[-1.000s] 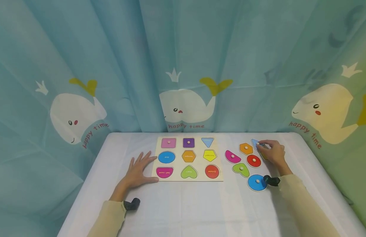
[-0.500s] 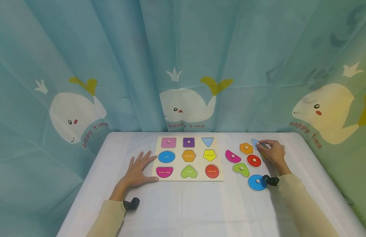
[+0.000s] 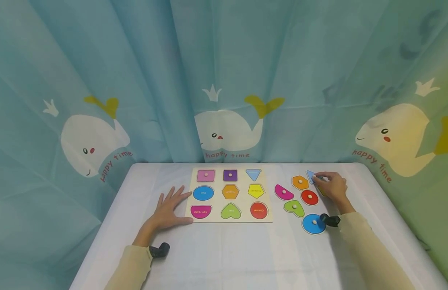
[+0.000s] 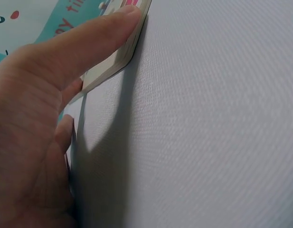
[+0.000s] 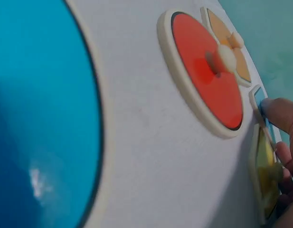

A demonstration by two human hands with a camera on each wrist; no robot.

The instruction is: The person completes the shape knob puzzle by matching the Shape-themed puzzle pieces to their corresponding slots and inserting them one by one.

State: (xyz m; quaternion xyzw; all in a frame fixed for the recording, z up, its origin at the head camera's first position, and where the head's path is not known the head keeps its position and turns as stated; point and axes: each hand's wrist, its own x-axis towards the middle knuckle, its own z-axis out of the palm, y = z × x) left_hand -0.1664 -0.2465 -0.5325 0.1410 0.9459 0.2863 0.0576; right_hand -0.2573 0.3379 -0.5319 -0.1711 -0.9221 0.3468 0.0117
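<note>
Nothing moved: left hand (image 3: 167,210) spread at board (image 3: 216,199) reading "Circular"; right hand (image 3: 336,187) pinching knobbed blue triangle (image 3: 310,175).

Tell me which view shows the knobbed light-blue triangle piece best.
The head view: more of the light-blue triangle piece's face shows there, seen from above, though the right hand covers part of it. The right wrist view has only a narrow, foreshortened sliver, partly behind the hand; the left wrist view lacks it.

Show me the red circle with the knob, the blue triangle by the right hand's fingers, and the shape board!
Red circle (image 5: 203,78): right wrist view, on its red face.
Blue triangle (image 3: 310,175): head view, on its light blue face.
Shape board (image 3: 244,200): head view, on a bare cream part.
</note>
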